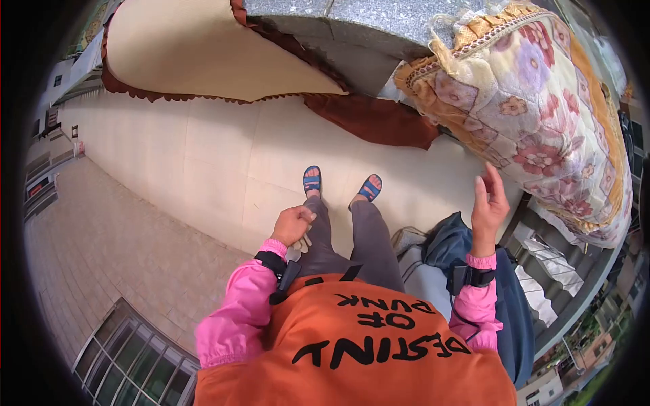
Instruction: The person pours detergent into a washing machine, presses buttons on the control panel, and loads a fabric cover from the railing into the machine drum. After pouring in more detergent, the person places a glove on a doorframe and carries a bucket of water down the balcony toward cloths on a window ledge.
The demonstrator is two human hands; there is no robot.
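Note:
My left hand (293, 226) is in front of my left thigh, its fingers curled round a pale glove-like item (302, 243). Raised at the right, my right hand (490, 203) has its fingers apart and holds nothing. Just beyond it lies a quilted floral cover (535, 115) with an orange ruffled edge, draped over the railing side. A large cream cloth with a dark red ruffled border (196, 51) hangs over the grey stone ledge (379, 30) ahead, and its red part (379, 122) reaches down toward the floor.
Pale tiles (203, 162) cover the floor under my sandalled feet. Dark blue and grey cloths (447, 247) hang or lie beside my right arm. A tiled wall (122, 230) with a barred window (135, 358) stands at the left, and a metal rail (582, 304) runs along the right.

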